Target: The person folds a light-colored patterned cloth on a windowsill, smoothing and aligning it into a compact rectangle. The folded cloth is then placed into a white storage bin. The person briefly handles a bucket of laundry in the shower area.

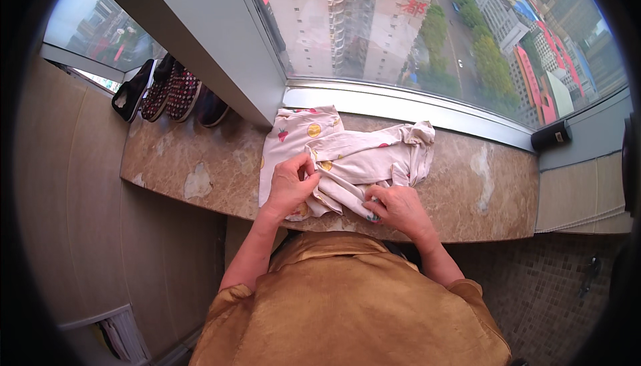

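A pale pink garment (364,155) printed with fruit lies partly folded and rumpled on the brown marble sill (234,149) in front of me. Its left part is spread fairly flat, while the right part is bunched into creases. My left hand (292,182) pinches the cloth near the middle, thumb and fingers together. At the lower right edge, my right hand (395,207) has its fingers curled closed on a fold of the same garment. The kind of garment cannot be made out for certain.
Several shoes (180,92) stand at the sill's left end, behind a grey window post (220,32). A large window (374,25) runs along the back. A small black cylinder (551,136) sits at the right corner. The sill's front edge curves close to my body.
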The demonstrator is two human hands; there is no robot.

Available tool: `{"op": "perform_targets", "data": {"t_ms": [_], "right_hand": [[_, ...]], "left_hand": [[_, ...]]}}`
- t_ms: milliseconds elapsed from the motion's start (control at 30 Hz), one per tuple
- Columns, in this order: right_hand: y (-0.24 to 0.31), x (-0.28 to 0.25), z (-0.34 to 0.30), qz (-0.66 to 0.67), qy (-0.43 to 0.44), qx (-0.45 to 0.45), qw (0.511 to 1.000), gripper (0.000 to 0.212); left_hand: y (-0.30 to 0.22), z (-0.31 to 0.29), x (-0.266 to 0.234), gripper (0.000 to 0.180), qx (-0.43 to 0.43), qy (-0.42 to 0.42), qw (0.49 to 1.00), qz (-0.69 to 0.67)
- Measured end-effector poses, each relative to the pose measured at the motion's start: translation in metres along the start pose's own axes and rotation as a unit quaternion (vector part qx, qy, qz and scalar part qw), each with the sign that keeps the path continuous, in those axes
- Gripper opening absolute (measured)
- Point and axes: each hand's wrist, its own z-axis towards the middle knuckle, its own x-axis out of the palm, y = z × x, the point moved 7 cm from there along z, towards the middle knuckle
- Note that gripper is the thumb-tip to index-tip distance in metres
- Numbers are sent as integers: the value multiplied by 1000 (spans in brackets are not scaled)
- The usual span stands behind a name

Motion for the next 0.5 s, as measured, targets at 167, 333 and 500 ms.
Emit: {"op": "perform_targets", "data": {"t_ms": [167, 333, 500], "right_hand": [[12, 10, 1, 9, 17, -11, 1000, 18], [30, -10, 25, 56, -102, -62, 991, 26], [33, -16, 49, -5, -184, -90, 979, 54]], "left_hand": [[9, -7, -35, 17, -32, -22, 914, -405], [-6, -13, -76, 21, -13, -70, 856, -512], [-24, -18, -84, 19, 17, -61, 857, -512]]}}
